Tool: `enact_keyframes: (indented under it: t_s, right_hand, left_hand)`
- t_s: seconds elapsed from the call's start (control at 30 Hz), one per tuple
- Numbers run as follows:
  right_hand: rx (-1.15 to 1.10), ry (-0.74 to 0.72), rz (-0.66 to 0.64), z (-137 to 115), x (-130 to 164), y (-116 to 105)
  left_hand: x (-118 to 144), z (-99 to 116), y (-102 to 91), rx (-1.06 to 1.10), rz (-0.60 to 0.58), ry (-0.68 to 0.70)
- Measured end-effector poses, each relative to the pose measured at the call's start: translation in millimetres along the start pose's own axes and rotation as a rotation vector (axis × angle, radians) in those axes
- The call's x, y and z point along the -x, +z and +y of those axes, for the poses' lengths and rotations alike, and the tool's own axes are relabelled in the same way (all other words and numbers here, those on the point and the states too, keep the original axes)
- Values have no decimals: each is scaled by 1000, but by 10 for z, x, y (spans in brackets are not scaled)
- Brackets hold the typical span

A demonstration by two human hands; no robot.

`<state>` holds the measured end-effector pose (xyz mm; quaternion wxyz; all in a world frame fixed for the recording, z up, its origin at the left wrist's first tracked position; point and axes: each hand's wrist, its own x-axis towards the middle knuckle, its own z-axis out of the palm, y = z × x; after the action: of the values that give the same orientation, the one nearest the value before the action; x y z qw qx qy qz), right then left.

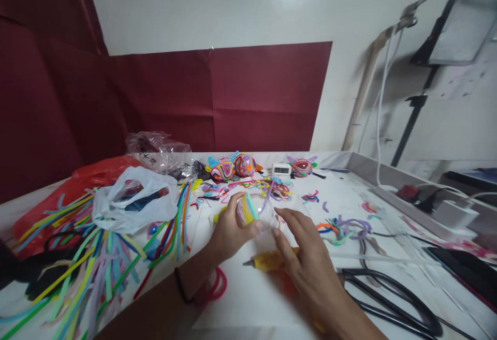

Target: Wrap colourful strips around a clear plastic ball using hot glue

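My left hand (pixel 230 228) is closed around a clear plastic ball (pixel 265 209) whose left side is wrapped in rows of yellow, purple and mint pipe cleaners (pixel 247 210). A purple strand stands up from the ball's top. My right hand (pixel 305 249) is at the ball's right side with thumb and fingers apart; whether the fingertips touch the ball I cannot tell. Beneath my right hand lies a yellow hot glue gun (pixel 269 260), nozzle to the left, partly hidden. Pink pipe cleaner loops (pixel 217 285) are near my left wrist.
Loose pipe cleaners (pixel 104 262) and a white plastic bag (pixel 134 200) are at left. Finished pipe-cleaner fish (pixel 222 169) and a small digital clock (pixel 281 170) stand at the back. Black-handled scissors (pixel 392 298), a phone (pixel 466 278) and a power strip (pixel 427 216) are at right.
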<state>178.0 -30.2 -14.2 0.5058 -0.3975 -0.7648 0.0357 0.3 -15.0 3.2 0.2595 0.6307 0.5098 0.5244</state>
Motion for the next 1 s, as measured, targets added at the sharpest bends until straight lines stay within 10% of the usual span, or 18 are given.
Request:
enact_keyframes:
  t_s: [0.23, 1.0]
  right_hand:
    - [-240, 283, -162, 9, -47, -7]
    - [-331, 336, -31, 65, -48, 32]
  left_hand:
    - [-2, 30, 15, 459, -217, -285]
    - [29, -65, 67, 628, -283, -298]
